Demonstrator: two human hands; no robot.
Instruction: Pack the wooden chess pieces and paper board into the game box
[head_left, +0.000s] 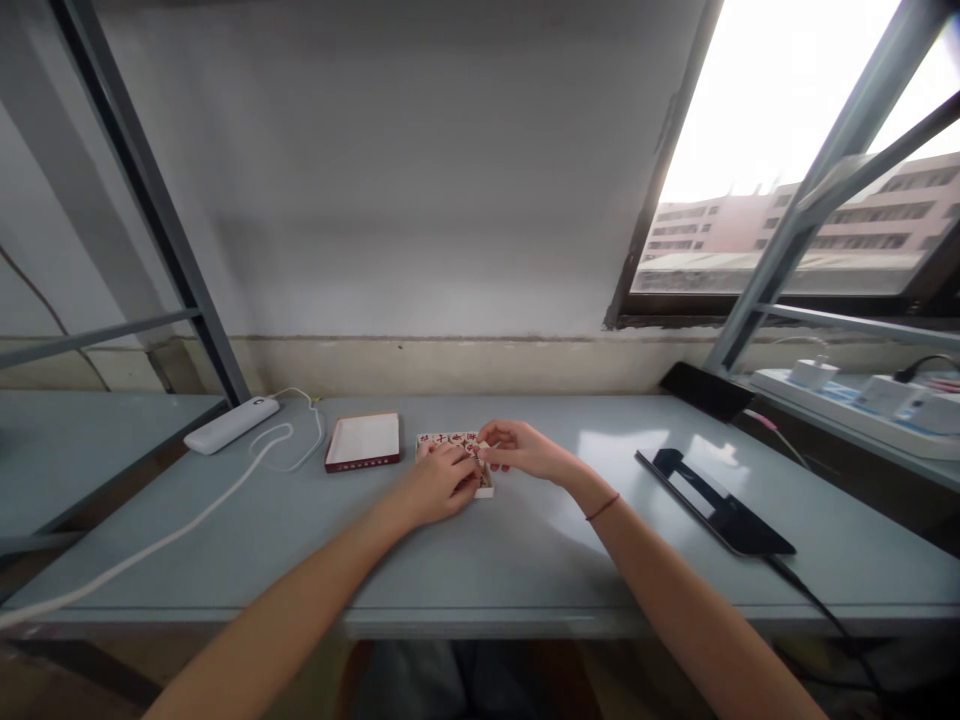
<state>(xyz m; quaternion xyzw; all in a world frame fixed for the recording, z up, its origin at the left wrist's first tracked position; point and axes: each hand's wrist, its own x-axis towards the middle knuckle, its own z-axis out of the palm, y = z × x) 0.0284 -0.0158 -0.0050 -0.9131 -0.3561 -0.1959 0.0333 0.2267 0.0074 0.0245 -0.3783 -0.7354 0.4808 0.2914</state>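
Note:
A small shallow white box (486, 492) lies at the middle of the desk, filled with pale pieces (442, 439) that bear red characters. The pieces' exact kind is too blurred to tell. Over the front and middle of the box rests my left hand (444, 485), its fingers bent across the pieces and hiding many of them. At the box's right edge is my right hand (525, 450), fingers curled and thumb brought in towards them. Whatever lies between those fingertips is too small to make out. Left of the box sits a dark red box lid (365, 440), its white inside facing up.
A white power bank (231, 425) with a white cable (210, 512) lies on the left. On the right are a black tablet (712, 503) with a cord, a dark flat object (705, 391) and a white power strip (855, 412). Metal posts (150, 190) rise at both sides.

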